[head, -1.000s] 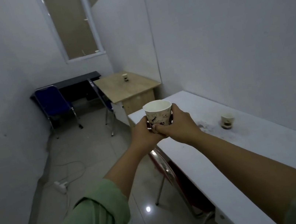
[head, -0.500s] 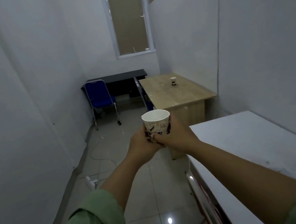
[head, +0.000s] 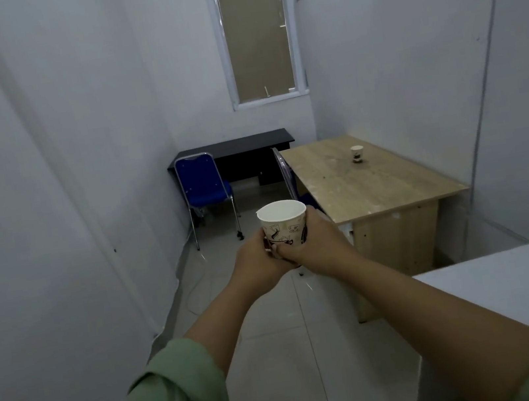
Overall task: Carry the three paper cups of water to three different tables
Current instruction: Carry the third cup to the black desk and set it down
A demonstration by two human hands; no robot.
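A white paper cup [head: 283, 223] with dark drawings is upright in front of me, held from both sides. My left hand [head: 256, 258] wraps its lower left, and my right hand [head: 315, 244] wraps its right side. A second paper cup [head: 357, 153] stands on the wooden table [head: 375, 189] ahead on the right. A black table [head: 237, 145] stands against the far wall under the window. The corner of a white table [head: 513, 292] shows at the lower right; no cup on it is in view.
A blue chair [head: 204, 192] stands before the black table, and another chair [head: 287, 176] is tucked at the wooden table's left side. A cable [head: 194, 291] lies along the left wall. Glossy tiled floor [head: 277, 337] runs between the left wall and the tables.
The view has moved forward along the room past the white table. The cup on the white table has left the view. The wooden and black tables look closer. Both hands keep the cup.
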